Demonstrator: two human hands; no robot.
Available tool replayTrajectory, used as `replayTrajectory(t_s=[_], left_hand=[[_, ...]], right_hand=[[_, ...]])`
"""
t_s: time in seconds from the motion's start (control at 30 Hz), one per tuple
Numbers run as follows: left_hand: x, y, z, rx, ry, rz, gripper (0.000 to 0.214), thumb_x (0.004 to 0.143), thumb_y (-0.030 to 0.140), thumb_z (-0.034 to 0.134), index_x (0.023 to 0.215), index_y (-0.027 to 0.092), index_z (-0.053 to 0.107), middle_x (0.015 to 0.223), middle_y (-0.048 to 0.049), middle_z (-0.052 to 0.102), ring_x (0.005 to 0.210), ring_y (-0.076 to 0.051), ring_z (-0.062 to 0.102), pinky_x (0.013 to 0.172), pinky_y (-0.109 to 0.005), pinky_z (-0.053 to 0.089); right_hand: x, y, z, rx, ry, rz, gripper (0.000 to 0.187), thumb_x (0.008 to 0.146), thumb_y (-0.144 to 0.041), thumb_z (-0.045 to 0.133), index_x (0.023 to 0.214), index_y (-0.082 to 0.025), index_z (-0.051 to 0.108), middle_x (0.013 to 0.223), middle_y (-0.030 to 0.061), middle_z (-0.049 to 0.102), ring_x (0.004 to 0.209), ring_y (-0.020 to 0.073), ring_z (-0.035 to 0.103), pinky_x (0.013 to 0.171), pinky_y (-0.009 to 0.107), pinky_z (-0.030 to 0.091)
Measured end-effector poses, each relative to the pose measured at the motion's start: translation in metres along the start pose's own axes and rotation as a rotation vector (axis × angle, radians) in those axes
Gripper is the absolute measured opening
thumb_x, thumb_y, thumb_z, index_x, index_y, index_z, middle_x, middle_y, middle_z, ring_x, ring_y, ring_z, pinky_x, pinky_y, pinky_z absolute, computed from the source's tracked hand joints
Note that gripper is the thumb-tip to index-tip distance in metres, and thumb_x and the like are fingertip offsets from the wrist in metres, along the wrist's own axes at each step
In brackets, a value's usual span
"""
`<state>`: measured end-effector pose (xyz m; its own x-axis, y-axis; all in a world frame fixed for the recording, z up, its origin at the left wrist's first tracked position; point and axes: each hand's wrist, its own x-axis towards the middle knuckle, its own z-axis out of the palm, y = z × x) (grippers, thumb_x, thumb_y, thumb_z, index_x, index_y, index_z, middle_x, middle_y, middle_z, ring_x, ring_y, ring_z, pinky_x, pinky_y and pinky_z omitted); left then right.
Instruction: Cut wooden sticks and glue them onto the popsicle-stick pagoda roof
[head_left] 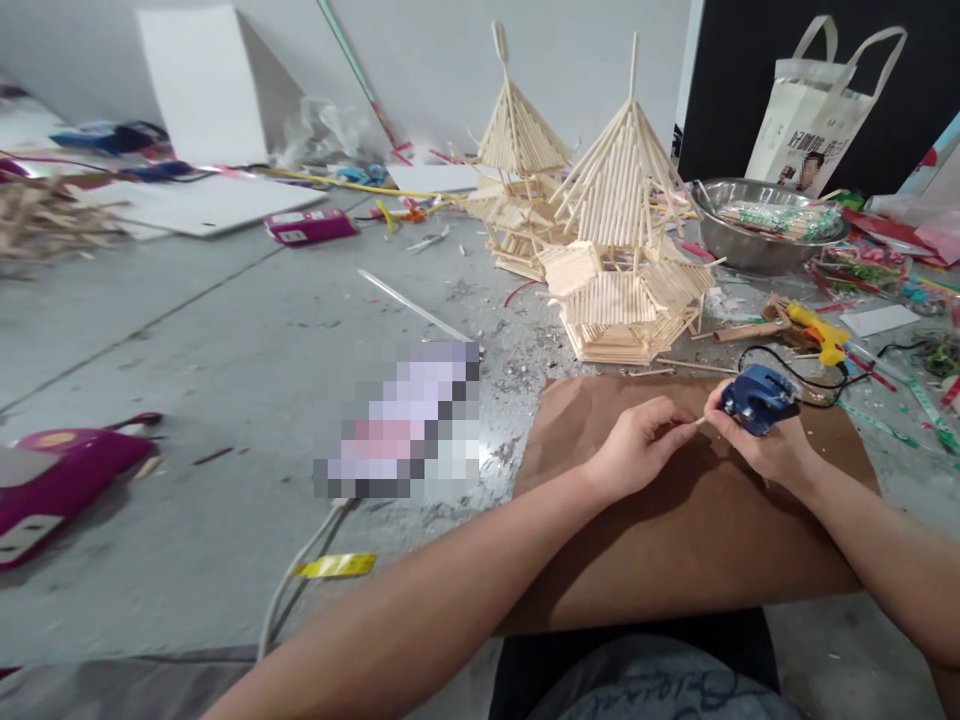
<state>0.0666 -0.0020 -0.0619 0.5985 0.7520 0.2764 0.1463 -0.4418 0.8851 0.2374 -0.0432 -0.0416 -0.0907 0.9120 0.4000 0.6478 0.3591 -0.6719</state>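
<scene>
My left hand (637,445) is closed in a pinch on a thin wooden stick (699,422), held over a brown cardboard sheet (675,540). My right hand (765,440) is wrapped round a small blue glue gun (757,397) whose tip meets the end of the stick. A black cord (795,375) runs from the gun to the right. Just beyond the cardboard stands a stick-built pagoda model (626,270), with a second one (517,190) behind it to the left.
A yellow glue gun (817,333) lies right of the models. A metal bowl (750,245) with sticks and a paper bag (817,110) stand at back right. Magenta packets (60,480) lie on the grey floor at left, white boards (202,200) behind.
</scene>
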Motion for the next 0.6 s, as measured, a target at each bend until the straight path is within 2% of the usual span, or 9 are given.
replayTrajectory(t_s=[0.23, 0.37, 0.47, 0.6], left_hand=[[-0.003, 0.003, 0.001, 0.144, -0.031, 0.023, 0.019, 0.08, 0.028, 0.05, 0.085, 0.013, 0.062, 0.073, -0.0042, 0.065, 0.064, -0.012, 0.058, 0.063, -0.022, 0.045], [-0.002, 0.0, 0.002, 0.165, -0.007, 0.068, 0.021, 0.081, 0.027, 0.048, 0.078, 0.013, 0.063, 0.068, -0.0045, 0.065, 0.062, -0.012, 0.059, 0.059, -0.021, 0.045], [-0.001, -0.002, 0.0, 0.203, 0.082, 0.111, 0.023, 0.082, 0.027, 0.047, 0.075, 0.012, 0.063, 0.066, -0.0049, 0.065, 0.06, -0.012, 0.059, 0.057, -0.021, 0.044], [0.0, -0.003, -0.01, 0.24, 0.283, 0.122, 0.018, 0.082, 0.027, 0.05, 0.078, 0.014, 0.062, 0.065, -0.0025, 0.065, 0.057, -0.009, 0.057, 0.054, -0.018, 0.044]], right_hand=[[-0.004, 0.004, 0.008, -0.056, 0.058, -0.122, 0.011, 0.075, -0.022, 0.055, 0.085, -0.02, 0.052, 0.077, 0.0014, 0.063, 0.068, 0.0129, 0.058, 0.066, 0.025, 0.046], [-0.005, -0.002, 0.01, -0.043, 0.065, -0.141, 0.014, 0.074, -0.022, 0.054, 0.087, -0.021, 0.05, 0.077, 0.0013, 0.063, 0.066, 0.0138, 0.059, 0.063, 0.025, 0.047], [-0.003, -0.002, 0.009, -0.132, 0.082, -0.133, 0.022, 0.073, -0.025, 0.055, 0.093, -0.021, 0.048, 0.081, 0.0036, 0.063, 0.07, 0.0163, 0.06, 0.064, 0.028, 0.048], [0.004, 0.015, 0.001, -0.321, 0.151, -0.133, 0.038, 0.074, -0.032, 0.055, 0.108, -0.018, 0.043, 0.095, 0.0104, 0.06, 0.088, 0.0232, 0.058, 0.077, 0.037, 0.045]])
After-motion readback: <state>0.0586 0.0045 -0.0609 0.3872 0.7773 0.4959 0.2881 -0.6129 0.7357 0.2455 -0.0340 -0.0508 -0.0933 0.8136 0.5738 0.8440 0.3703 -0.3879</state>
